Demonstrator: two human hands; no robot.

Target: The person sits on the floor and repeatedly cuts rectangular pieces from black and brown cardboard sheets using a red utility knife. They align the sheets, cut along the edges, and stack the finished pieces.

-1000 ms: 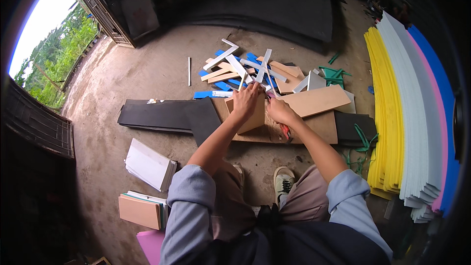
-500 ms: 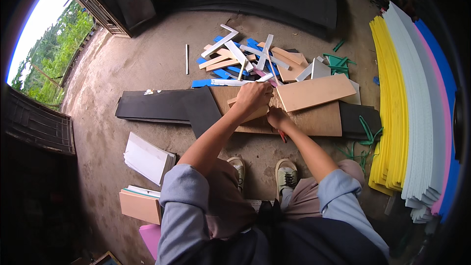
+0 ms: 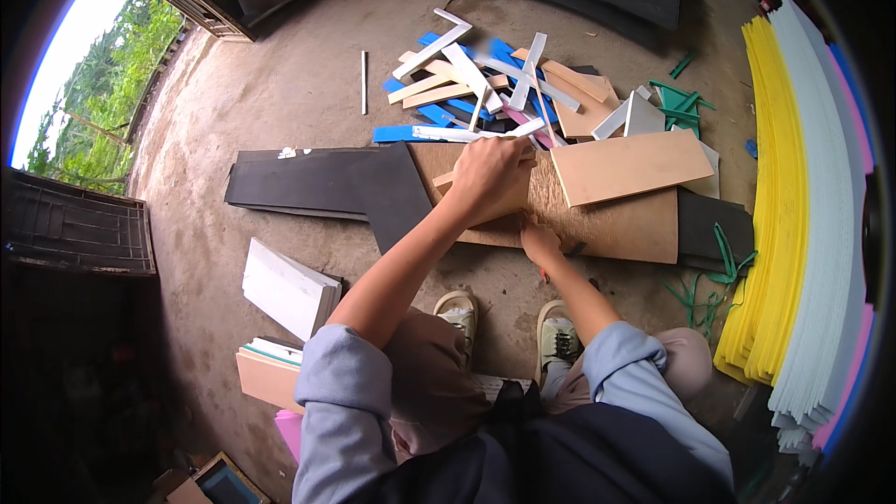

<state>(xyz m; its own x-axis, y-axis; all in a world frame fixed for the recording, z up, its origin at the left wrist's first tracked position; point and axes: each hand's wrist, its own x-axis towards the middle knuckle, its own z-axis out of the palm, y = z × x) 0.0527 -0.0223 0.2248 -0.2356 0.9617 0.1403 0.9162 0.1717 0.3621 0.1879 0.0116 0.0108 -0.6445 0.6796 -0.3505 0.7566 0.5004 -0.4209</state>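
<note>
My left hand [image 3: 490, 171] is closed and bears down on a tan foam piece [image 3: 505, 203], its fingertips hidden at the far edge. The piece lies on a brown wooden board [image 3: 597, 226]. Close by on the near side, my right hand [image 3: 539, 241] is closed round a slim tool with a red end [image 3: 544, 275]; the rest of that tool is hidden, so its kind cannot be told. A wider tan foam board [image 3: 633, 168] rests on the wooden board, right of my hands. Black foam sheets [image 3: 308, 184] stick out at the left.
Beyond the board lies a pile of white, tan and blue foam offcuts [image 3: 467, 84], with green strips [image 3: 679, 101]. Stacked white sheets [image 3: 287, 289] and tan sheets [image 3: 268, 379] are at the left. Tall yellow sheets [image 3: 773, 196] and pale sheets [image 3: 829, 224] stand right.
The view has shifted a little, so the board and piles sit differently in it. My right hand has moved slightly nearer to me along the tan piece; my left hand stays on the piece.
</note>
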